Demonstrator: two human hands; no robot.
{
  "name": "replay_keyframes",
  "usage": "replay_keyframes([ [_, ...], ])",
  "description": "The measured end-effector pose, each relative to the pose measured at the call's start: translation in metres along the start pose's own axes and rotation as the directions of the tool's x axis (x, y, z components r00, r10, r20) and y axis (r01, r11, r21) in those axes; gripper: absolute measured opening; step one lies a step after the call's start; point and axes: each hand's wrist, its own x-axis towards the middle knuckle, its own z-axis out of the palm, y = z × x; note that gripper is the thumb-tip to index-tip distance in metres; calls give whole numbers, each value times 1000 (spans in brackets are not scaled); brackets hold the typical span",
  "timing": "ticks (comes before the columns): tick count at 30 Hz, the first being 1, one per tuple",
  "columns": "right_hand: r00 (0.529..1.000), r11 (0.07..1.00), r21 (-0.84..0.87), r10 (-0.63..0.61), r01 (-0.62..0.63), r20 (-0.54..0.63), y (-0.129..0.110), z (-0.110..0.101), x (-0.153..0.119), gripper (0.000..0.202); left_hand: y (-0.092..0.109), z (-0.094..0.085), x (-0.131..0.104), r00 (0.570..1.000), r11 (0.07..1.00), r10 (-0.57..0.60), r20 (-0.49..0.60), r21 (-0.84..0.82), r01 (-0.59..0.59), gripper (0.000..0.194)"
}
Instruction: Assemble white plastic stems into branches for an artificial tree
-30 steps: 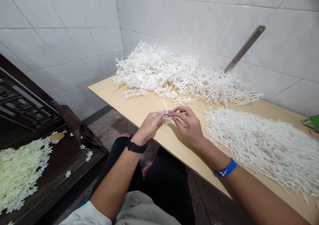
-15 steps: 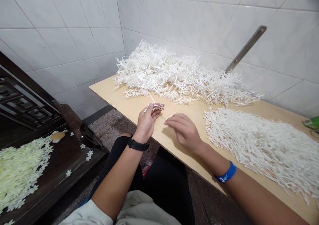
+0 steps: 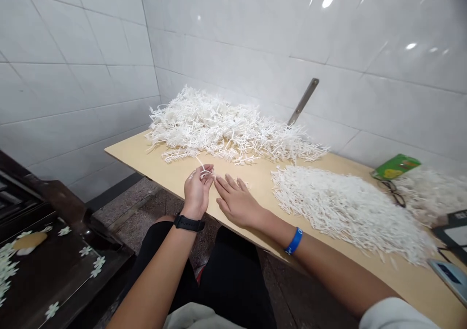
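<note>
Between the thumb and fingers of my left hand [image 3: 196,190] is a thin white plastic branch [image 3: 203,168], its stem sticking up above the thumb. My right hand [image 3: 239,202] is just right of it, palm down over the table [image 3: 144,161], fingers stretched out and apart. Nothing shows in that hand, though its underside is hidden. Small white bits [image 3: 248,185] lie by its fingertips. Beyond both hands spreads a tangled heap of white branches [image 3: 226,129]. To the right lies a flatter pile of short white pieces [image 3: 346,202].
A green packet [image 3: 396,166] and a black cable [image 3: 396,193] lie behind the flatter pile. A flat device [image 3: 450,275] sits at the right edge. A metal bar [image 3: 303,100] leans at the tiled wall. Left stands a dark wooden seat [image 3: 73,290] with small white flowers.
The view has swung right, bringing more of the table's right side in. My right hand has gone from curled fingers to flat, spread ones; my left still holds the branch.
</note>
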Motion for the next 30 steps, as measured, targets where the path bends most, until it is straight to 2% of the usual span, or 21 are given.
replay_keyframes([
  [3, 986, 988, -7, 156, -156, 62, 22, -6, -11, 64, 0, -2, -1, 1000, 1000, 3, 14, -8, -3, 19],
  [7, 909, 903, -125, 417, -412, 18, 63, -9, -44, 61, 4, -5, -4, 992, 998, -61, 112, 15, 59, 18],
  [9, 879, 860, -192, 475, -473, -40, 79, -8, -59, 58, 7, -5, -5, 976, 993, -119, 184, 43, 113, 18],
  [11, 876, 848, -220, 462, -482, -137, 83, -10, -69, 56, 11, -4, -6, 958, 987, -156, 242, 72, 143, 19],
  [14, 880, 919, -109, 321, -378, -351, 66, -20, -75, 52, 16, -3, -18, 935, 984, -167, 312, 110, 139, 19],
  [16, 850, 967, 70, 250, -246, -463, 40, -31, -77, 48, 16, -5, -35, 897, 975, -200, 394, 172, 142, 22],
  [17, 843, 967, 172, 247, -186, -478, 26, -37, -78, 45, 15, -6, -46, 864, 964, -233, 447, 224, 144, 25],
  [18, 853, 956, 256, 248, -140, -459, 13, -41, -78, 44, 12, -8, -58, 830, 952, -265, 491, 271, 143, 30],
  [19, 881, 951, 293, 220, -98, -420, 1, -44, -78, 42, 9, -11, -69, 819, 949, -268, 507, 286, 133, 35],
  [21, 932, 957, 288, 141, -42, -334, -15, -46, -76, 28, 2, -16, -89, 843, 944, -233, 485, 320, 77, 40],
  [23, 956, 947, 320, 121, -30, -267, -22, -42, -72, 18, -3, -21, -101, 875, 934, -200, 442, 355, 34, 43],
  [27, 979, 874, 485, 123, -29, -162, -27, -39, -61, 15, -2, -35, -105, 891, 928, -235, 388, 364, 86, 49],
  [29, 984, 899, 433, 13, 67, -179, -32, -54, -54, 13, 2, -46, -103, 886, 930, -248, 392, 351, 105, 54],
  [30, 974, 915, 376, -67, 146, -216, -32, -69, -49, 14, 4, -52, -102, 878, 933, -261, 401, 337, 124, 62],
])
